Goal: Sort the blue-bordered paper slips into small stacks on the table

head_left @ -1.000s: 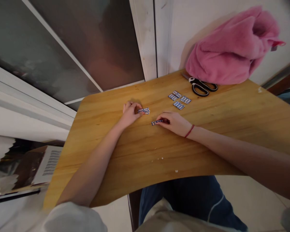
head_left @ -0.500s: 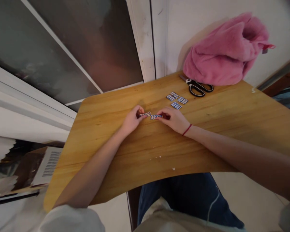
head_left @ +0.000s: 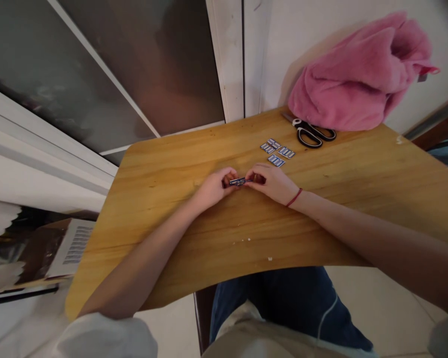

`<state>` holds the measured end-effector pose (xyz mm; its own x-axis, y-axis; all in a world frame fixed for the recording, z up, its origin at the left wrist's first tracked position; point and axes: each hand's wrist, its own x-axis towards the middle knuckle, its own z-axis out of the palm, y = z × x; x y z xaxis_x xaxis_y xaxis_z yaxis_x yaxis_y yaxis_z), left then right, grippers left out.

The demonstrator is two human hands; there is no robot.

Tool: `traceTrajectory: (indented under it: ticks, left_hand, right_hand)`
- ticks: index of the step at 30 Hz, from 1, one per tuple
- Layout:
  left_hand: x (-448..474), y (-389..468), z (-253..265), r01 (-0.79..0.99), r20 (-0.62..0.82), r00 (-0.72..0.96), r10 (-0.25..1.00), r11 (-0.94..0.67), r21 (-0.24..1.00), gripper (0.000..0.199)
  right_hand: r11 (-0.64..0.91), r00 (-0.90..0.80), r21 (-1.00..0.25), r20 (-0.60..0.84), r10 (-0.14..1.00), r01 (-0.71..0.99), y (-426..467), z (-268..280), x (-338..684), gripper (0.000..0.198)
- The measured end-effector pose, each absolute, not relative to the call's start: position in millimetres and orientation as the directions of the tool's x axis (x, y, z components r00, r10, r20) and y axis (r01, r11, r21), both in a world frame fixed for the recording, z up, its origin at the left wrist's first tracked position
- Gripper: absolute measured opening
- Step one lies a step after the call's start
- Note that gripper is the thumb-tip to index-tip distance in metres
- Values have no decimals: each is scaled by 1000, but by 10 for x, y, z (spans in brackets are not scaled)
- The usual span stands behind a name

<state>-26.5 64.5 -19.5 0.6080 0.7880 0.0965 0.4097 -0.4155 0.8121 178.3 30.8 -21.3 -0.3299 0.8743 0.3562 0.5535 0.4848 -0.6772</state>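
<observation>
Wood tbl (head_left: 164, 169), L hand (head_left: 215, 186) & R hand (head_left: 272, 184) pinching sm. blue/white pcs (head_left: 237, 182) btwn them, loose pcs (head_left: 286, 152) just beyond, scissors (head_left: 304, 125) far right

One left grip (head_left: 215, 189) and one right grip (head_left: 273, 184) hold uncountable bunched cards (head_left: 238, 182), with four loose cards (head_left: 285, 152), one pair of scissors (head_left: 300, 125) and one cloth (head_left: 351, 82) beyond, and one bracelet (head_left: 294, 198) behind the right.

The person wore a pale top (head_left: 269, 348) with short sleeves (head_left: 108, 335). The jeans (head_left: 280, 303) were dark blue, with a thin, pale line (head_left: 326, 317) on one leg. A skinny red band (head_left: 294, 198) went around the right wrist (head_left: 302, 200).
</observation>
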Motion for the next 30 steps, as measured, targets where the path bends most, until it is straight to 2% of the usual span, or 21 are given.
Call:
traceTrajectory:
  ticks: [6, 9, 12, 16, 19, 21, 26, 30]
  left_hand:
    - [-294, 637, -145, 408, 68, 650, 757, -423, 809, 25]
    - [-279, 604, -110, 452, 82, 639, 764, -461, 764, 21]
    - [-243, 582, -124, 482, 139, 600, 788, -495, 723, 9]
    - [-204, 582, -180, 477, 201, 579, 790, -528, 703, 5]
    - [-197, 583, -202, 459, 216, 581, 784, -536, 708, 5]
    - [-198, 582, -209, 446, 222, 571, 791, -526, 725, 6]
    - [-179, 573, -244, 428, 218, 507, 834, -463, 776, 8]
    - [-149, 515, -239, 450, 246, 472, 846, -471, 758, 12]
  right_hand:
    - [532, -379, -610, 374, 846, 587, 340, -244, 1798, 2]
    - [521, -383, -599, 354, 853, 607, 340, -253, 1780, 5]
    - [474, -326, -621, 345, 880, 624, 330, -254, 1754, 16]
    - [400, -274, -594, 294, 916, 698, 321, -217, 1747, 33]
    - [333, -304, -508, 143, 942, 794, 318, -173, 1759, 24]
    - [322, -313, -471, 100, 945, 822, 321, -159, 1764, 20]
    - [354, -333, -523, 137, 933, 776, 338, -178, 1756, 19]
    - [380, -358, -548, 152, 921, 745, 328, -184, 1743, 16]
